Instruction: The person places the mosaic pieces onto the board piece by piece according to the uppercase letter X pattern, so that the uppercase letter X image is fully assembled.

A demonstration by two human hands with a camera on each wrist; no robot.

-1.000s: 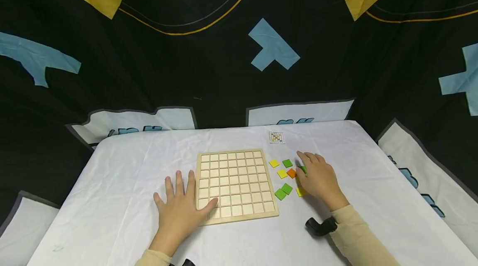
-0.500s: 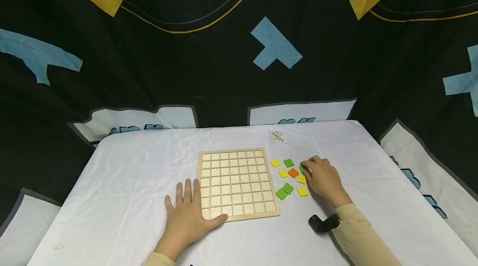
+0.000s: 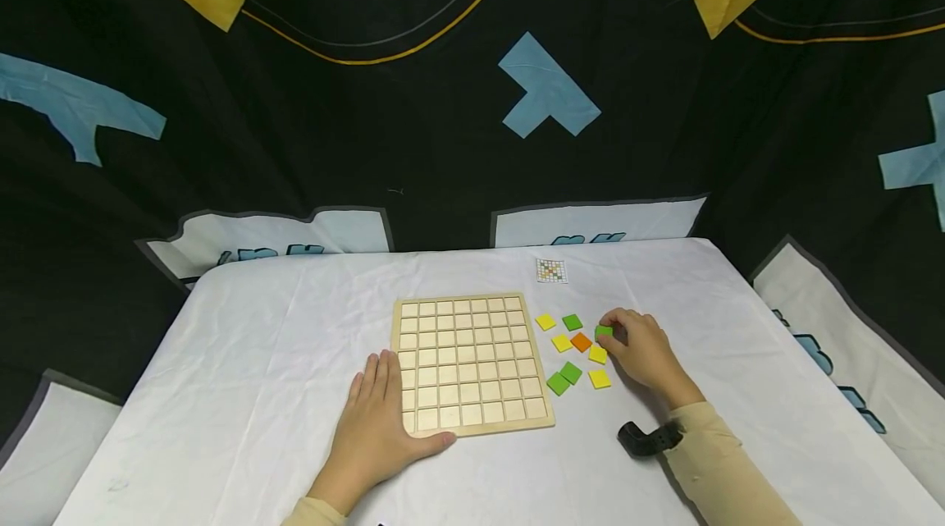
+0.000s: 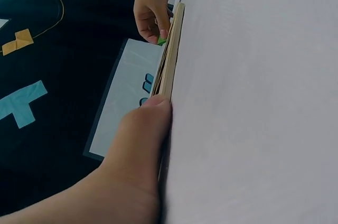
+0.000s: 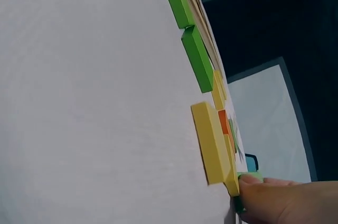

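Note:
A square wooden grid board (image 3: 472, 352) lies on the white cloth. My left hand (image 3: 372, 436) rests at its lower left corner, fingers straight along the left side and thumb along the near edge. In the left wrist view the thumb touches the side of the board (image 4: 171, 60). Right of the board, my right hand (image 3: 646, 352) pinches a green square tile (image 3: 604, 331) between thumb and fingers. The right wrist view shows this green tile (image 5: 253, 175) partly hidden by the fingertips. Close beside the hand lie a yellow tile (image 3: 598, 354) and an orange tile (image 3: 582, 342).
More tiles lie between board and right hand, among them a yellow tile (image 3: 545, 322), a green tile (image 3: 572, 322) and two touching green tiles, the nearer green tile (image 3: 558, 383) included. A small printed grid card (image 3: 551, 271) lies farther back. A black patterned curtain (image 3: 443, 140) hangs behind the table.
My right hand has come down and taken hold of the green tile. My left hand has slid right and nearer the front corner, its fingers drawing together and the thumb leaving the board's cells.

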